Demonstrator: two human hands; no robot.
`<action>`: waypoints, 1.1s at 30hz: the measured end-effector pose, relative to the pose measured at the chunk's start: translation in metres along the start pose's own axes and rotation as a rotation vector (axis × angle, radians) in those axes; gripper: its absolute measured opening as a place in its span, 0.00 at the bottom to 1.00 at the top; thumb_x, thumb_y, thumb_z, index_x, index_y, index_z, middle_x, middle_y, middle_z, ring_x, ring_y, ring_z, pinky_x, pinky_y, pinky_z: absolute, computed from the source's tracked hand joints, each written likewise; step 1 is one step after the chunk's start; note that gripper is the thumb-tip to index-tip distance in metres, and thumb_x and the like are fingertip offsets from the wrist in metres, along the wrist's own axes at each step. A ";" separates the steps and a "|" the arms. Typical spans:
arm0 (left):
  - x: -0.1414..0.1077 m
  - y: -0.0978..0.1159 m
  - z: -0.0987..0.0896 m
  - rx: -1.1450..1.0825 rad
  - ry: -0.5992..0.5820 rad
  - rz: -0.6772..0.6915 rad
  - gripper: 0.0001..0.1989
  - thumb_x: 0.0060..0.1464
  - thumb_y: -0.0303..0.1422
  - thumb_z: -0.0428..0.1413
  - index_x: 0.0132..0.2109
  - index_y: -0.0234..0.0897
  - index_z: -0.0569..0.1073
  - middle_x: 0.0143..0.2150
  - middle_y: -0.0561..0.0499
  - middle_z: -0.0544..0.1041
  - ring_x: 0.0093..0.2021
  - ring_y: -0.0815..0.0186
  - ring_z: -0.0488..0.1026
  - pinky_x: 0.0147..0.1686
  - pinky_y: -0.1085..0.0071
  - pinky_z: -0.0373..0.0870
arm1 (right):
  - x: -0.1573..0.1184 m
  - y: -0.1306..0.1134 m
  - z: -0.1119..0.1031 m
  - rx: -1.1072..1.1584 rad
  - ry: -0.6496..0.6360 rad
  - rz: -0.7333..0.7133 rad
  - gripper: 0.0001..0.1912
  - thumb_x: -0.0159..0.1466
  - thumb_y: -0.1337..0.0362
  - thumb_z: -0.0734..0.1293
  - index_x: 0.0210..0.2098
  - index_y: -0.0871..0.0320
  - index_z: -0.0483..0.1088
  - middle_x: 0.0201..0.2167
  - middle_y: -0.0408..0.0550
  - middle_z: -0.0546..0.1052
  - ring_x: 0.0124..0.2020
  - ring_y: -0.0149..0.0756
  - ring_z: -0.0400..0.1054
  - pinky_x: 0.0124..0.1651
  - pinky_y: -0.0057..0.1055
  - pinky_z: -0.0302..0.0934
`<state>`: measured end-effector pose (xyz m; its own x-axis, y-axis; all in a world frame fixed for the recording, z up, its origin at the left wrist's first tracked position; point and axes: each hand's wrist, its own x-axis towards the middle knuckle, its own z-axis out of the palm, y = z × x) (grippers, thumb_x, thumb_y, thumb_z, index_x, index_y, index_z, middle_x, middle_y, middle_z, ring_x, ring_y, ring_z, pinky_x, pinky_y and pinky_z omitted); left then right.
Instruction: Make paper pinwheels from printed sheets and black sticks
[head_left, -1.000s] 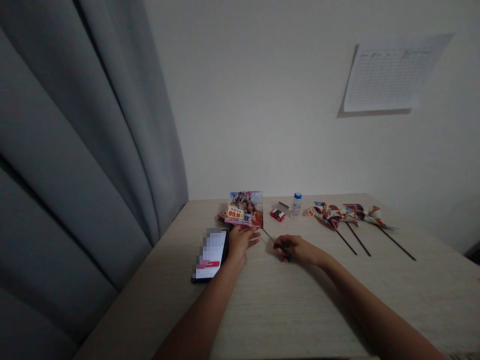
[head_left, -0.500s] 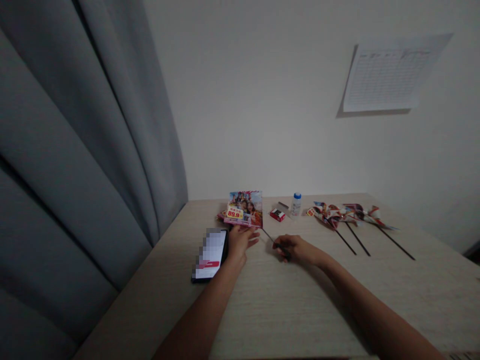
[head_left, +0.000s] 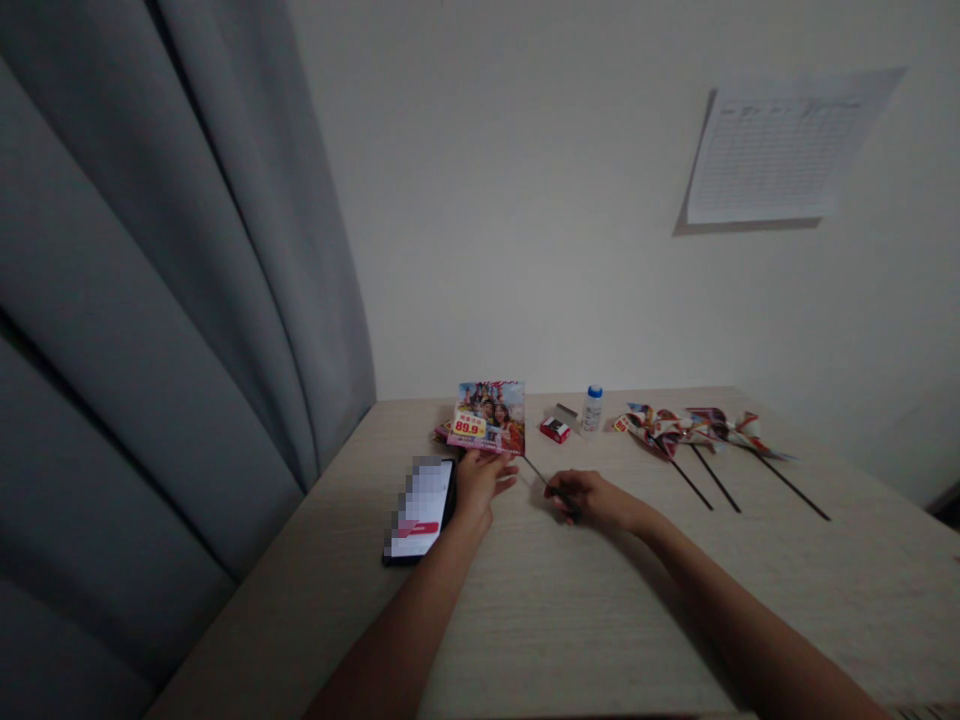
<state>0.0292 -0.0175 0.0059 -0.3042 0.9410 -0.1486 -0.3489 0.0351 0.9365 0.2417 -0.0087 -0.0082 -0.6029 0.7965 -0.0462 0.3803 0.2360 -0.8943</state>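
Curtain: a grey pleated fabric curtain (head_left: 150, 300) is hanging past the left edge of a pale wood-grain tabletop (head_left: 570, 620).

Phone: a black smartphone (head_left: 420, 510) with a pixelated screen is lying near the tabletop's left edge, just beside the left hand.

Left hand: the left hand (head_left: 476, 482) is resting palm down with its fingers loosely together, and it is holding nothing visible. Its fingertips are reaching the lower edge of the printed sheet; contact cannot be confirmed.

Printed sheet: a square colour-printed paper sheet (head_left: 487, 417) with a yellow price label is lying near the far edge, and a red-orange paper scrap (head_left: 442, 432) is showing at its left side.

Right hand: the right hand (head_left: 592, 500) is pinching a thin black rod (head_left: 541, 472) near one end, with the other end pointing at the sheet's lower right corner.

Handling: the rod is appearing light, stiff and smooth, so a firm fingertip pinch near its end seems suitable. The sheet is appearing light and easily creased, so its edges seem the safest hold.

Far edge, centre: a small red carton (head_left: 555, 430) and a clear plastic bottle with a blue cap (head_left: 592, 410) are standing close together.

Far right: three paper pinwheels (head_left: 682, 425) on black sticks are lying with their sticks pointing toward the near right corner.

Wall: a ruled paper sheet (head_left: 780, 150) is hanging above them.
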 end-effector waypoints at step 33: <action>-0.003 0.005 0.003 -0.005 0.000 -0.005 0.11 0.46 0.24 0.67 0.36 0.32 0.73 0.35 0.47 0.82 0.21 0.70 0.75 0.23 0.73 0.76 | 0.003 -0.008 0.013 -0.106 0.098 -0.058 0.15 0.64 0.55 0.63 0.40 0.60 0.73 0.24 0.45 0.75 0.25 0.30 0.64 0.33 0.28 0.60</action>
<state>0.0316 -0.0191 0.0118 -0.3026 0.9407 -0.1531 -0.3549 0.0379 0.9342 0.2277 -0.0160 -0.0072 -0.5568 0.8290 0.0526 0.4216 0.3366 -0.8420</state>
